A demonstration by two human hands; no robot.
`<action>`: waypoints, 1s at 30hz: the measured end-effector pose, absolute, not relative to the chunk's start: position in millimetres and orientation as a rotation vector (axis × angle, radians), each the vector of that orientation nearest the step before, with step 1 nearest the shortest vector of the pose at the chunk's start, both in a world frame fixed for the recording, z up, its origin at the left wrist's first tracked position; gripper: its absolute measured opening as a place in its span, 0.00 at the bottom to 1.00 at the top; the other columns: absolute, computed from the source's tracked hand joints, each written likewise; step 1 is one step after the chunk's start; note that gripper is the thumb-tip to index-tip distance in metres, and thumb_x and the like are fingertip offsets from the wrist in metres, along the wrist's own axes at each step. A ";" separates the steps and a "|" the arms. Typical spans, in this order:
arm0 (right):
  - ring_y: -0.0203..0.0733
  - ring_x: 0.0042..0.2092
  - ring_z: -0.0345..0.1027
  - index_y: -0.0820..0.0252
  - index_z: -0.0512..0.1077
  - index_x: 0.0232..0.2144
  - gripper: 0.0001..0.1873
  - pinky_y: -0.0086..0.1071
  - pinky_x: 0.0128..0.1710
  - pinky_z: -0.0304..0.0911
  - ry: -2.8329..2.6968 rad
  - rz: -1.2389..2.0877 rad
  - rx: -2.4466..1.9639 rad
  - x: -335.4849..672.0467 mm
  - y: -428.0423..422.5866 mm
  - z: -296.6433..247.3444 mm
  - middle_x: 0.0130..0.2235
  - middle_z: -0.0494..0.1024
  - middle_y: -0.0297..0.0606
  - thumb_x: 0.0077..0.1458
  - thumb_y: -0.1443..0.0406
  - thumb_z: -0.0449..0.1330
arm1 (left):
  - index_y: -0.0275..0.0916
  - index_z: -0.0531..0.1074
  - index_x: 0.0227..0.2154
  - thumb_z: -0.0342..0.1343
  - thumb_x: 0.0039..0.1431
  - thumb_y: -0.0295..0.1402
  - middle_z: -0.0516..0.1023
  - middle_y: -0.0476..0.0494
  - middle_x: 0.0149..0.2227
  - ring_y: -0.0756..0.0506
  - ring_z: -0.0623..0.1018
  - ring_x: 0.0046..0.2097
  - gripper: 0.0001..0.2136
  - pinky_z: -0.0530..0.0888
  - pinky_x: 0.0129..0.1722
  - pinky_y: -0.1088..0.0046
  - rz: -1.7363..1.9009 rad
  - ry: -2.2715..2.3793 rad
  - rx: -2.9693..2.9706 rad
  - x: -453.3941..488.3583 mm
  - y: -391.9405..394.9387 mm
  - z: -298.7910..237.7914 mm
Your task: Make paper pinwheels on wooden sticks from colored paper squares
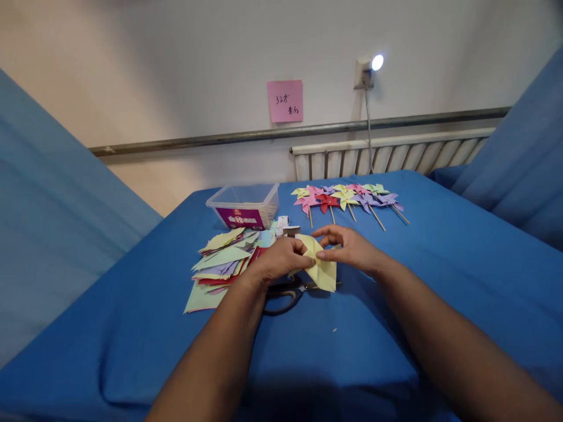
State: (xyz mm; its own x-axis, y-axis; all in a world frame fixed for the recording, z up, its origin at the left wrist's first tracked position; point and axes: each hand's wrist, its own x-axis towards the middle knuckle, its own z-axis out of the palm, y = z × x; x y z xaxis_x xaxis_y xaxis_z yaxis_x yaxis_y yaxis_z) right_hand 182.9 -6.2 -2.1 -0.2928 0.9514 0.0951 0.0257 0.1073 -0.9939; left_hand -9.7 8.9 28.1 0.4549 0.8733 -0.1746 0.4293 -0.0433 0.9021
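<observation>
Above, pink note (285,101) starts "32"; 2 hands (281,258) (350,249) at yellow paper (324,274).

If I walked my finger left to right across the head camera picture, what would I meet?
Left blue curtain → pile of colored paper → left hand → yellow folded paper → right hand → right blue curtain.

Lamp (377,62) glares white — soft shadows on the wall (197,64) — edges stretched.
</observation>
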 end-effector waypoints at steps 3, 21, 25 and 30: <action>0.35 0.27 0.69 0.60 0.73 0.37 0.19 0.29 0.27 0.64 -1.503 1.394 -0.983 179.0 -7.9 -5.5 0.26 0.75 0.29 0.39 0.65 0.69 | 0.37 0.72 0.16 0.62 0.36 0.29 0.67 0.52 0.18 0.53 0.62 0.21 0.04 0.56 0.20 0.77 0.509 1.139 1.688 -9.6 9.5 26.4; 0.39 0.28 0.73 0.58 0.68 0.34 0.19 0.34 0.32 0.69 -0.684 1.182 -0.814 142.4 -4.7 -25.1 0.29 0.79 0.33 0.39 0.62 0.70 | 0.36 0.72 0.26 0.70 0.35 0.33 0.76 0.46 0.26 0.49 0.75 0.27 0.15 0.70 0.29 0.74 1.000 0.978 0.815 16.4 6.0 0.7; 0.38 0.28 0.73 0.57 0.68 0.34 0.18 0.32 0.31 0.68 -0.731 1.204 -0.808 139.0 -7.0 -25.9 0.29 0.79 0.32 0.41 0.63 0.70 | 0.35 0.71 0.24 0.69 0.35 0.32 0.75 0.46 0.24 0.50 0.73 0.25 0.13 0.69 0.28 0.75 1.026 0.988 0.840 16.5 7.1 -2.5; 0.38 0.27 0.72 0.57 0.67 0.34 0.20 0.32 0.30 0.67 -0.794 1.207 -0.839 137.6 -6.7 -28.7 0.28 0.78 0.31 0.40 0.60 0.70 | 0.34 0.72 0.24 0.69 0.35 0.31 0.77 0.44 0.23 0.49 0.74 0.24 0.13 0.70 0.27 0.74 1.024 1.021 0.859 15.8 8.5 -5.8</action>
State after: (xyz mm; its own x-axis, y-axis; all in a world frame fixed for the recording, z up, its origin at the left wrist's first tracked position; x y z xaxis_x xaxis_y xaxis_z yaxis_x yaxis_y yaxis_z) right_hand 137.6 -6.7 -28.7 0.1773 0.9814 0.0739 -0.4568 0.1486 -0.8771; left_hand 15.8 8.5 -5.8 0.1786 0.9495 -0.2580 -0.2609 0.2985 0.9181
